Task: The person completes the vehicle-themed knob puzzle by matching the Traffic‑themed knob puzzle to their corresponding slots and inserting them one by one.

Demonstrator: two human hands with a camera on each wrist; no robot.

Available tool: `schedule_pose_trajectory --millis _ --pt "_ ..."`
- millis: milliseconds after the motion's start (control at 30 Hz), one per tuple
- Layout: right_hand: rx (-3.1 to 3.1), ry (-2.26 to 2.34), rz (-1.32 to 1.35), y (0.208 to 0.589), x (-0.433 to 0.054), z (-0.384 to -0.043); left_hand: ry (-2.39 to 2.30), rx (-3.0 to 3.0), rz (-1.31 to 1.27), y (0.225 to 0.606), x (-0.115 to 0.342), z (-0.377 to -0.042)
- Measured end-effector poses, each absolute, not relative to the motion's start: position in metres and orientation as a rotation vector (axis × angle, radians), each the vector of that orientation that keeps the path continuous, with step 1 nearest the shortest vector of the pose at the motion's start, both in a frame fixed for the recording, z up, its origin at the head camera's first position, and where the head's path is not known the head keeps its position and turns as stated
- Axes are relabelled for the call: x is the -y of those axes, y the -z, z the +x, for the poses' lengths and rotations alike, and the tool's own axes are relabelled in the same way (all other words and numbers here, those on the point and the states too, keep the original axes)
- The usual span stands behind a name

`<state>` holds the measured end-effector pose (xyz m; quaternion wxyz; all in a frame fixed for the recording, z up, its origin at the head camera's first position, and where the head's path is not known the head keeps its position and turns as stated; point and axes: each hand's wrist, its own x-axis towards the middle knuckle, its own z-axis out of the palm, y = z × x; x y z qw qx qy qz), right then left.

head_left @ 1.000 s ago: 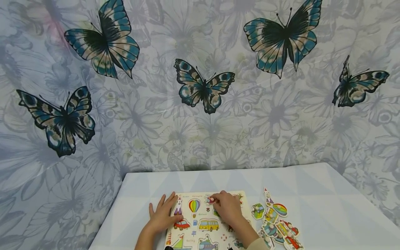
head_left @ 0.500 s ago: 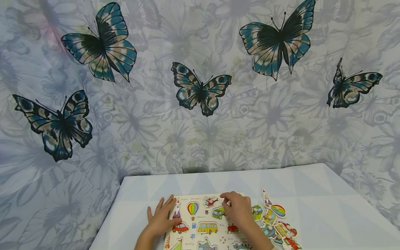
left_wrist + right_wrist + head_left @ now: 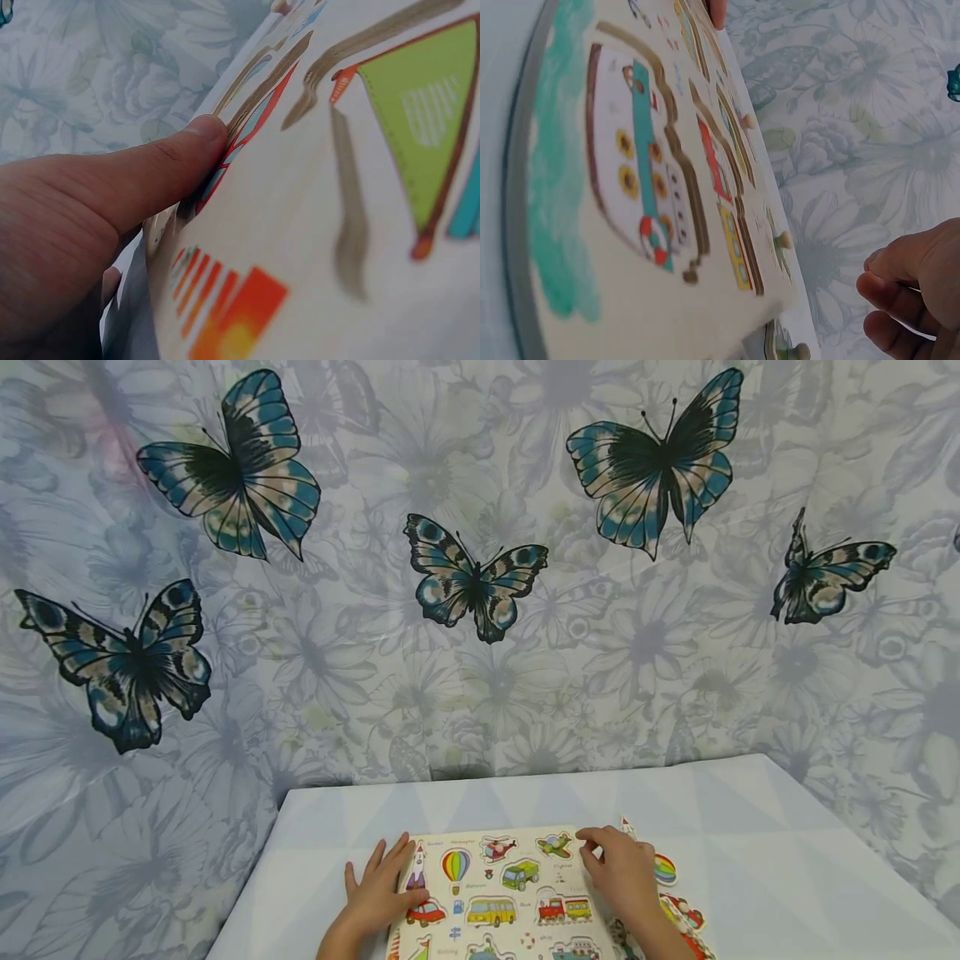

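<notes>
Behind the surface (image 3: 337, 827) we see a pale, flower-patterned wall (image 3: 330, 660) with blue-black butterflies (image 3: 476, 581). A cream picture board (image 3: 442, 927) lies on the near part of the surface, its closest edge out of the head view. With the board as our clock and twelve pointing away from us, a helicopter (image 3: 497, 848) sits at twelve, a green plane (image 3: 553, 845) between one and two, a train (image 3: 562, 908) near three and a red car (image 3: 426, 912) near nine. Between nine and ten o'clock we find the left hand (image 3: 375, 893), its fingers spread wide at the edge and its thumb (image 3: 199, 135) resting on the board's face beside the car. The right hand (image 3: 626, 868) hovers at two o'clock, just off the edge; its fingers are loosely curled, tips close together, with nothing that we can see between them. Loose picture pieces (image 3: 682, 918) lie at three o'clock, beyond the board, partly hidden from us
</notes>
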<state>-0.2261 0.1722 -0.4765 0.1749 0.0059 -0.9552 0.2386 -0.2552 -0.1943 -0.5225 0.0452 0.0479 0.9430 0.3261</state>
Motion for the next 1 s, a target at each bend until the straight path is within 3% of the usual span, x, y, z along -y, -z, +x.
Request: schedule_pose_trajectory --millis 533,1000 --pt "2.747 -0.770 -0.267 0.481 -0.249 -0.222 -0.992 -2.879 0.147 0.523 0.194 -0.255" --pt "2.791 -0.766 -0.397 0.496 -0.273 -0.228 -0.982 -2.889 0.129 0.522 0.193 -0.255"
